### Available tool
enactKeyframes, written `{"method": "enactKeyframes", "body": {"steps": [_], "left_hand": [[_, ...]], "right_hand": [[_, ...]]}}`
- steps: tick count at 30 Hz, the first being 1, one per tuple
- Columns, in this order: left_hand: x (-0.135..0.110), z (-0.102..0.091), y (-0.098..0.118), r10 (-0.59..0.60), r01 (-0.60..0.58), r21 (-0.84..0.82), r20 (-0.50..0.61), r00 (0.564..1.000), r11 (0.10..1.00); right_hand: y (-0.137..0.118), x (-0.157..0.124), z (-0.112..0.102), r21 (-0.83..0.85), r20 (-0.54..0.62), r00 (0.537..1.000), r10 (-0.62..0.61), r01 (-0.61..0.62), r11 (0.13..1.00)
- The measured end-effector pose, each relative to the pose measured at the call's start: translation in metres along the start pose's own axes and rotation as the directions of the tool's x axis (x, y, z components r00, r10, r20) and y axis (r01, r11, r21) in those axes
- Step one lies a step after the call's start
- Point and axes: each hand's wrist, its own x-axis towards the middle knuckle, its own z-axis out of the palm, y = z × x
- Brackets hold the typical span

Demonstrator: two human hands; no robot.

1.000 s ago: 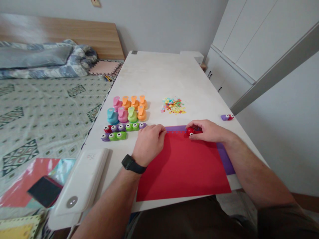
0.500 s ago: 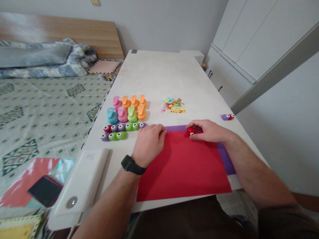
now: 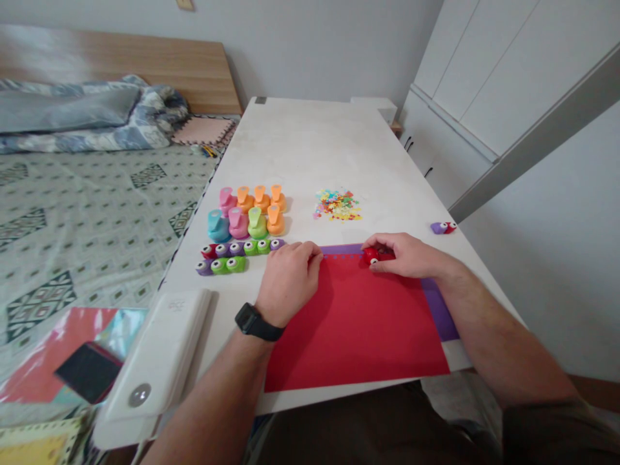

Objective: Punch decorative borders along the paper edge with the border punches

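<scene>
A red paper sheet (image 3: 358, 323) lies on a purple sheet (image 3: 438, 303) at the near edge of the white table (image 3: 310, 148). My left hand (image 3: 288, 281), with a black watch on the wrist, rests curled on the red sheet's far left corner and pins it down. My right hand (image 3: 407, 255) is closed on a small red paper punch (image 3: 371, 255) set on the sheet's far edge. A row of small holes runs along that edge, left of the punch.
Left of the sheets stand several pink, orange, blue and green lever punches (image 3: 249, 210) and two rows of small punches (image 3: 239, 253). A confetti pile (image 3: 336, 205) lies beyond. A purple punch (image 3: 443, 227) sits far right. A white device (image 3: 155, 361) and a bed (image 3: 87, 194) are left.
Almost nothing differs: both hands stay on the red sheet's far edge, and the red punch under my right hand sits in about the same spot.
</scene>
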Motion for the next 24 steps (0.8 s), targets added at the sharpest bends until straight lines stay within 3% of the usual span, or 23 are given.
{"method": "enactKeyframes", "body": {"steps": [10, 13, 18, 24], "left_hand": [[0.0, -0.001, 0.0, -0.019, 0.02, 0.074, -0.008, 1.0, 0.997], [0.003, -0.001, 0.007, 0.029, -0.025, 0.109, -0.032, 0.999, 0.994], [0.012, 0.004, 0.025, 0.163, -0.168, 0.076, 0.077, 0.984, 0.983], [0.027, 0.009, 0.031, 0.195, -0.198, 0.007, 0.134, 0.972, 0.98]], "right_hand": [[-0.003, -0.002, -0.002, -0.032, -0.024, 1.0, -0.013, 0.012, 0.999], [-0.004, -0.002, -0.003, -0.04, -0.022, 1.0, -0.015, 0.014, 0.999], [-0.004, -0.002, -0.004, -0.041, -0.019, 0.999, -0.036, 0.035, 0.999], [-0.006, -0.003, -0.003, -0.004, -0.024, 0.999, -0.038, 0.037, 0.999]]}}
